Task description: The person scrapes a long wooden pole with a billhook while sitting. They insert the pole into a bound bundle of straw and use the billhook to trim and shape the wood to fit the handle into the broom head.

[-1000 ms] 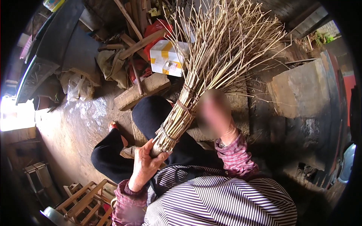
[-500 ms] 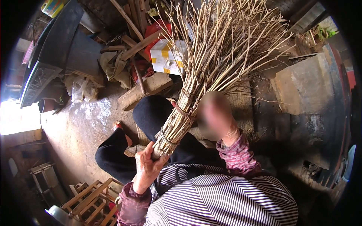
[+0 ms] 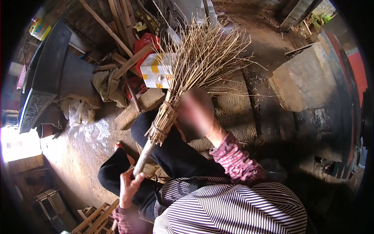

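We hold twig broom [image 3: 187,89] slanted across our lap, bristles fanning up and away. Left hand [image 3: 130,186] closed around pale handle end, low near knee. Right hand [image 3: 196,113] blurred, sits just beside bound neck of bundle; grip there we cannot tell. White-and-yellow box [image 3: 156,70] lies behind bristles on dirt floor [image 3: 78,148] among wooden planks [image 3: 124,58].
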A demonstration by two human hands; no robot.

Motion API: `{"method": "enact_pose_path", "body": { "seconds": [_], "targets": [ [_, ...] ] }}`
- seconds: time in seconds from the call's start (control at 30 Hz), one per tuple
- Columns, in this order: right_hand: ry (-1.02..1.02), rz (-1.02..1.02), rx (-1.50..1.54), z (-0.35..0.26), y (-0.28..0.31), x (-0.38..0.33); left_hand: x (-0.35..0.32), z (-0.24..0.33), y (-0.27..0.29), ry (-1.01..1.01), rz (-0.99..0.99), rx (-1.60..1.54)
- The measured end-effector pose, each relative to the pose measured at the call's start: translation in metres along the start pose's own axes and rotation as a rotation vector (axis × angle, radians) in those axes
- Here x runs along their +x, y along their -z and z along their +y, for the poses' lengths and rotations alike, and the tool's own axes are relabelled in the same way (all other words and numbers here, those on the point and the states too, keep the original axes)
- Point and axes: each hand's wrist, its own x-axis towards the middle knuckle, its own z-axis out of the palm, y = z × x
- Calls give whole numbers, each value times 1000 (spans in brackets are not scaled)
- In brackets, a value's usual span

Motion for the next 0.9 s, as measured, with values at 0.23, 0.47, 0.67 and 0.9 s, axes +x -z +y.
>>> {"method": "enact_pose_path", "body": {
  "seconds": [0.23, 0.47, 0.67, 0.9],
  "targets": [
    [-243, 100, -83, 30, 10, -14, 43, 37, 40, -248, 213, 338],
    [-62, 328, -770, 88, 125, -83, 133, -18, 117, -522, 454, 608],
    [-229, 449, -1458, 135, 237, -125, 146, 1, 92, -320, 357, 580],
    [-600, 583, -370, 155, 211, -137, 164, 28, 61, -189, 135, 614]
  ]
}}
